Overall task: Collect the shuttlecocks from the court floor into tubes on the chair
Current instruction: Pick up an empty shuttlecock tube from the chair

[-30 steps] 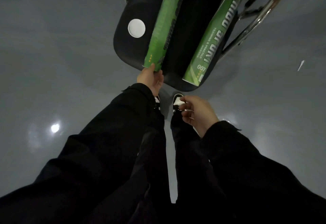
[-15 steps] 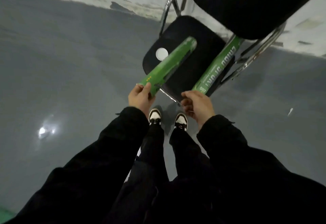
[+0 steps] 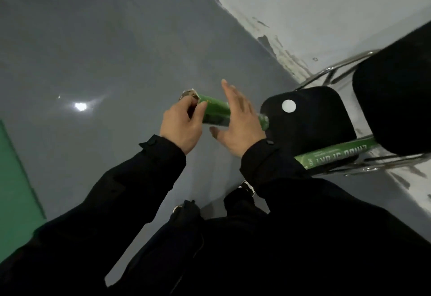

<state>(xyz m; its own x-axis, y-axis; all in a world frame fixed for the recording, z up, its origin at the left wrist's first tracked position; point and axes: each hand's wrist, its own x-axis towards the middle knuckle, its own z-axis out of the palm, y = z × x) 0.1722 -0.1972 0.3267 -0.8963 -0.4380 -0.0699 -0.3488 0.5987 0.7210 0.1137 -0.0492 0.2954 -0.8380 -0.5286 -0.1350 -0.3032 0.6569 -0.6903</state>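
Observation:
My left hand grips the open end of a green shuttlecock tube, held off the chair above the grey floor. My right hand is spread with straight fingers against the tube's middle and covers part of it. The tube's far end pokes out past the right hand near the chair seat. A second green tube lies along the near edge of the black chair. A round white cap sits on the seat. No shuttlecock shows clearly.
The chair's black backrest and chrome frame stand at right against a white wall with peeling paint. Grey court floor fills the left, with a green patch at the far left. My dark trousers and shoes are below.
My left hand has lifted the tube off the chair and swung it left over the floor. My right hand has come up from near my shoes, fingers straightened against the tube. The view turned left.

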